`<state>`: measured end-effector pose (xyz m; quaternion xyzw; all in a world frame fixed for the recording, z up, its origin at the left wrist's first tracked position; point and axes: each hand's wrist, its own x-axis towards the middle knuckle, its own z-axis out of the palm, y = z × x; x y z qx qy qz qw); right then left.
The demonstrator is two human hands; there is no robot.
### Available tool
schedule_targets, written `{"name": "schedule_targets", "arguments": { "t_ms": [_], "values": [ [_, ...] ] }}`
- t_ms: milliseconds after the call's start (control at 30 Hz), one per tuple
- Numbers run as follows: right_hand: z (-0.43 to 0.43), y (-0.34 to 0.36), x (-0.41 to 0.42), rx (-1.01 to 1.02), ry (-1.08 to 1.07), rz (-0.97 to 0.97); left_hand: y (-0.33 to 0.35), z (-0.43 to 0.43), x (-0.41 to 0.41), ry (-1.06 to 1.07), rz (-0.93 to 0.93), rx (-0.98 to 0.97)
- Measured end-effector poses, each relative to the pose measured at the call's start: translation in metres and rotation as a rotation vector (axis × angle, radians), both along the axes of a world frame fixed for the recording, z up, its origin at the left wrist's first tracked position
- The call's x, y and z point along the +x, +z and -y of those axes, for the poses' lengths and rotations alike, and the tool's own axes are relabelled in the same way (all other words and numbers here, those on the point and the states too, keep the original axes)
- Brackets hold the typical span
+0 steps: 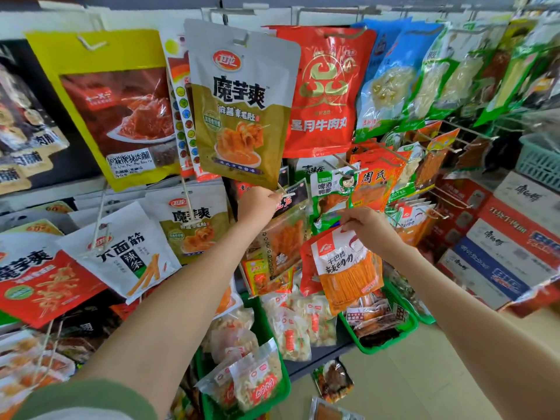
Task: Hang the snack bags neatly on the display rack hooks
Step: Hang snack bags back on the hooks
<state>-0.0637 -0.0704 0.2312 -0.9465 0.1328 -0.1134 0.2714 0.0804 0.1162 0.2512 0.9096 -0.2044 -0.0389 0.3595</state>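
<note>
My left hand (257, 204) grips the tip of a white wire hook (286, 191) in the middle of the rack, next to a clear bag with a black header (288, 234) that hangs there. My right hand (368, 225) pinches the top edge of an orange-and-white snack bag (345, 271), which hangs down from my fingers just right of that hook. A large gold-and-white bag (242, 110) hangs above my left hand, and a red bag (321, 92) hangs beside it.
Many snack bags fill the hooks all around. Several bare hook ends (454, 144) stick out at the right. Green baskets (391, 344) of small packets stand below the rack. Stacked cartons (509, 247) stand at the right, and loose packets (333, 380) lie on the floor.
</note>
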Motion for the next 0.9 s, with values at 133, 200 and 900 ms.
{"name": "schedule_targets", "arguments": {
  "t_ms": [133, 200, 900],
  "values": [
    [-0.006, -0.001, 0.005, 0.004, -0.008, -0.022, 0.003, 0.001, 0.004, -0.012, 0.004, 0.017],
    [-0.009, -0.002, 0.008, 0.03, -0.007, -0.017, 0.0, 0.001, 0.007, -0.019, 0.01, 0.02],
    [-0.007, -0.02, 0.042, -0.059, 0.004, 0.11, -0.022, 0.001, 0.037, 0.107, 0.295, 0.18]
  ]
}}
